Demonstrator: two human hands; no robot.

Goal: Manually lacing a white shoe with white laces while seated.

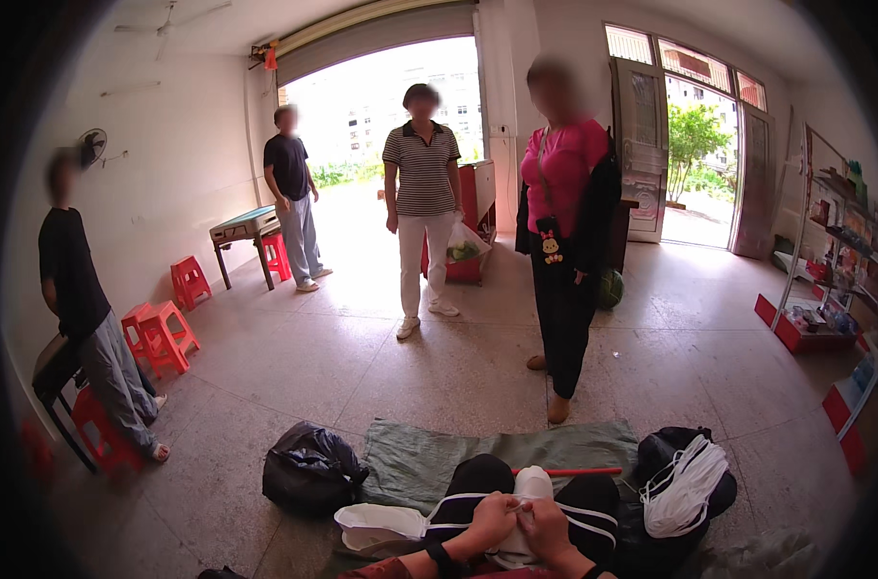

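Between my knees a white, shoe-shaped piece (533, 481) points away from me. My left hand (495, 521) and my right hand (545, 529) meet over it, fingertips pinched close together. A thin white cord seems to be in both pinches; the fingers partly hide it. Narrow white lines, cord or trouser stripes, cross my dark trouser legs on both sides. By my left knee lies another hollow white piece (381, 524), like a shoe upper. A thick hank of white cord (687, 487) rests on a black bag (667, 445) at my right.
A green woven sheet (410, 458) covers the floor ahead, with a red rod (584, 472) over it. One black plastic bag (313, 469) sits at the left. Several people stand before me, the nearest in a pink top (562, 164). Red stools (166, 333) and a shelf rack (835, 261) flank the room.
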